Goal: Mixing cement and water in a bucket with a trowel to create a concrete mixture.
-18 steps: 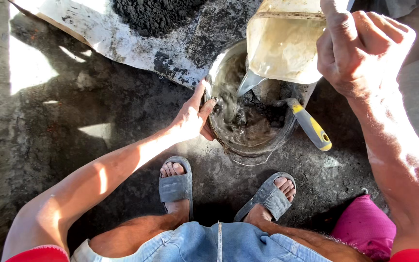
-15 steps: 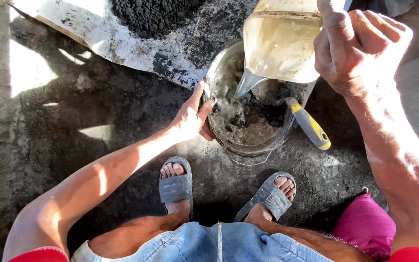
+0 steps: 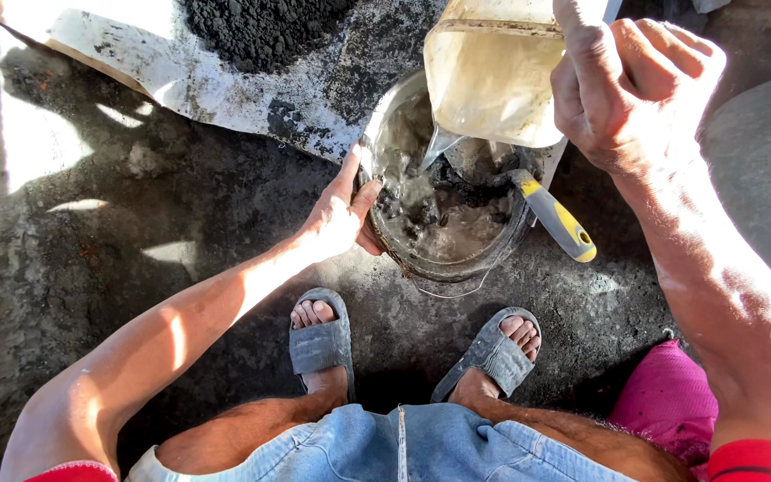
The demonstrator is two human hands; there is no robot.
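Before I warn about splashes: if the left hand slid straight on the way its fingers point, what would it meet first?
The left hand already grips the round metal bucket's rim; going on, it would probably meet the pale plastic container, though depth is unclear.

Looking down, I count two hands, both mine: my left hand (image 3: 336, 219) and my right hand (image 3: 631, 85). There are two feet, each in one grey sandal, a left sandal (image 3: 321, 344) and a right sandal (image 3: 493, 357), so two sandals. There is one round bucket (image 3: 385, 134) with wet dark mix in it. One pale plastic jug (image 3: 493, 76) is tipped above it. One trowel with a yellow and grey handle (image 3: 559, 223) rests in the bucket. One pile of dark sand (image 3: 261, 31) lies on one flat board (image 3: 189, 76). One pink cloth (image 3: 667, 402) sits by my right leg.
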